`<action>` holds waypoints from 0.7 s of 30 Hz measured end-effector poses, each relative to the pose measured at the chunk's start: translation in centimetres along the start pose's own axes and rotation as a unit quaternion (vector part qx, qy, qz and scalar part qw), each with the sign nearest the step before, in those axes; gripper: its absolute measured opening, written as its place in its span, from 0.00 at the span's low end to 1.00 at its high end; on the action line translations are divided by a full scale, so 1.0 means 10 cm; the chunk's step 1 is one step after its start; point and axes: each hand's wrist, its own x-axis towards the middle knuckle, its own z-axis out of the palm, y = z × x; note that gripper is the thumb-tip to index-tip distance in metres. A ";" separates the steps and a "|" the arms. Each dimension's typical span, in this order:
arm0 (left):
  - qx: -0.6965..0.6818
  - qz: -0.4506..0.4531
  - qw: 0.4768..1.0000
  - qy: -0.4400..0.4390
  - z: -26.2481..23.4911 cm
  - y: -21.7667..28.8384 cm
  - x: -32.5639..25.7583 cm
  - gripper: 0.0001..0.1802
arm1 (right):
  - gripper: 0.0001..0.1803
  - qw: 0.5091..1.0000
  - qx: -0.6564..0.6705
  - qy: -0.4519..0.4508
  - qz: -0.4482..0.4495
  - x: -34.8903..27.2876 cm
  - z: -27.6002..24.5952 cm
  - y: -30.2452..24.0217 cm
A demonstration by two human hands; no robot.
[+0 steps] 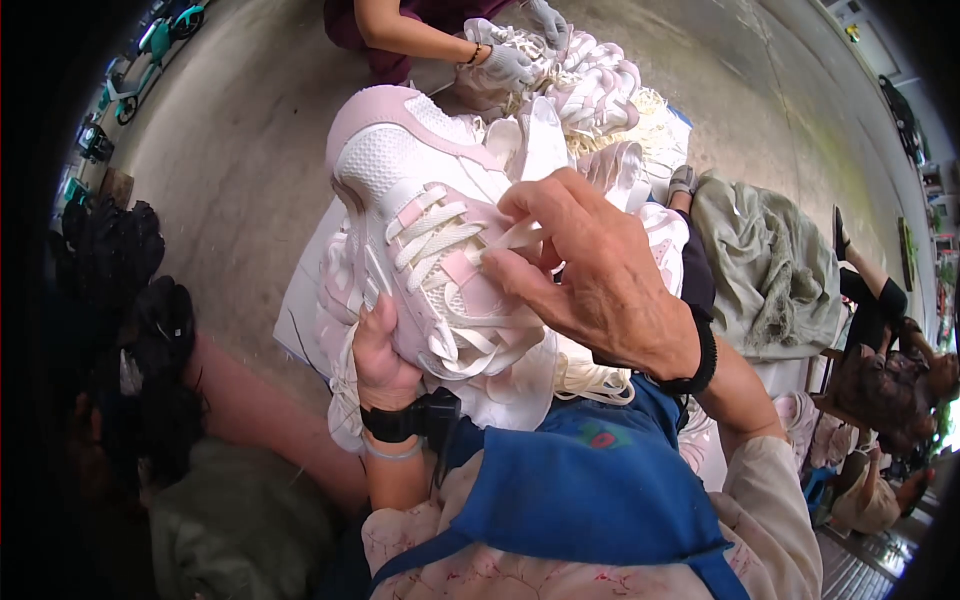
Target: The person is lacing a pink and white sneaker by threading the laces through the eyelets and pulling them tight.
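Observation:
A pink and white sneaker (380,165) with a white mesh toe is held up in front of me, toe pointing away. My left hand (385,355) grips its side from the lower left, thumb against the edge. Cream flat laces (435,240) criss-cross its front, and loose loops hang near the ankle end. With thumb and index finger, my right hand (600,270) pinches a shoelace (518,237) at the sneaker's right side. The shoe's underside is hidden. More pink and white shoes (610,165) lie heaped beneath and beyond it.
Across the pile, a co-worker's gloved hands (510,65) handle other shoes. Bundled cream laces (595,378) lie by my blue apron (600,490). A grey-green cloth (770,265) is at the right. Black items (165,320) sit at the left, with parked scooters (150,50) beyond.

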 end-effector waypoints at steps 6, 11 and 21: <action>-0.038 -0.029 0.999 -0.002 -0.12 -0.03 -0.03 0.37 | 0.11 0.996 0.055 -0.059 0.030 -0.03 -0.02 0.10; -0.069 -0.053 0.996 -0.018 -0.16 -0.03 -0.02 0.38 | 0.10 0.983 0.131 -0.077 0.099 -0.05 -0.03 0.11; -0.059 -0.054 0.997 -0.007 -0.12 -0.01 -0.02 0.43 | 0.08 0.978 0.182 -0.085 0.052 -0.10 -0.04 0.12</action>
